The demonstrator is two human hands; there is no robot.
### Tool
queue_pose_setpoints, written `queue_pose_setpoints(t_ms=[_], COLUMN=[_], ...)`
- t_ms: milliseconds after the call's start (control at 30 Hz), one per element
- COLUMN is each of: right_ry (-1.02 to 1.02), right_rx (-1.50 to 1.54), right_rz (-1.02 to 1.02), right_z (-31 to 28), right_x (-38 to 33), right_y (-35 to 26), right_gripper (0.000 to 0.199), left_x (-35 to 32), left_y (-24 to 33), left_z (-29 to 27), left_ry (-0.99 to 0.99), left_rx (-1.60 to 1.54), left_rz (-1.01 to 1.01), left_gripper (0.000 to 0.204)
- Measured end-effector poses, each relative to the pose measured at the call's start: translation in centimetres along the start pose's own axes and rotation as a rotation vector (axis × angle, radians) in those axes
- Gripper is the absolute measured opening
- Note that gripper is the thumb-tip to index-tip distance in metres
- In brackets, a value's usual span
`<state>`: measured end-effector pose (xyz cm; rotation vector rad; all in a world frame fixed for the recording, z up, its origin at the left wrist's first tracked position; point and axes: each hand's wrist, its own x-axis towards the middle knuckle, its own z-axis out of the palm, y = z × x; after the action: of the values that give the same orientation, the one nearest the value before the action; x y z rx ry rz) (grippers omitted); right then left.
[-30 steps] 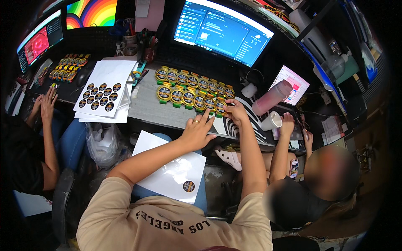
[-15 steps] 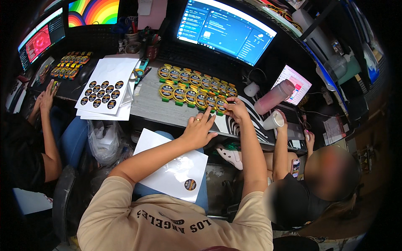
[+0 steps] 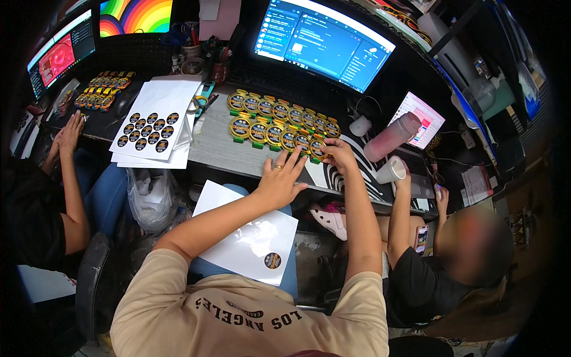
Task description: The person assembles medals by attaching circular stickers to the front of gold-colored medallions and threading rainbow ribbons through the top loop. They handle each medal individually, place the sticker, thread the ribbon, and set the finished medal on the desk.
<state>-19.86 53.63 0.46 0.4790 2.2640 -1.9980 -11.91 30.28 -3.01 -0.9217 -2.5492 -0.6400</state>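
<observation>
Two rows of gold medals with round black stickers and green ribbon pieces lie on the grey desk. My right hand [image 3: 340, 156] is at the right end of the front row, thumb and fingers closed on the edge of the last medal [image 3: 317, 148]. Beside it, my left hand [image 3: 282, 180] lies with fingers spread, its fingertips touching the lower edge of the front row near another medal [image 3: 301, 144]. A white sheet [image 3: 232, 232] rests on my lap, with one round black sticker [image 3: 272, 260] near its corner.
Sticker sheets [image 3: 160, 98] are stacked at the left of the desk, beside a tape roll. A monitor [image 3: 324, 44] stands behind the medals. At right, a person's hand holds a white cup [image 3: 391, 171] near a pink bottle [image 3: 392, 137]. Another person sits at left near more medals [image 3: 102, 92].
My left fingers have spread slightly at the front row; my right hand stays at the end medal. The person at left has lowered their hands. The whole view has shifted a little.
</observation>
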Motion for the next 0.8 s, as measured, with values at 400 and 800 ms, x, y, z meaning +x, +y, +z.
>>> queue_pose_setpoints(t_ms=[400,800], right_ry=[0.062,0.141], right_rx=[-0.102,-0.088], right_rz=[-0.065,-0.168], right_z=[0.0,-0.4], right_x=[0.2,-1.5], right_y=[0.9,2.3], right_gripper=[0.03,0.026], left_x=[-0.6,-7.6], left_y=[0.1,0.3], left_z=[-0.6,-3.7], left_ry=[0.025,-0.102], left_rx=[-0.037,-0.18], left_rz=[0.013,0.039], left_gripper=[0.068,0.049])
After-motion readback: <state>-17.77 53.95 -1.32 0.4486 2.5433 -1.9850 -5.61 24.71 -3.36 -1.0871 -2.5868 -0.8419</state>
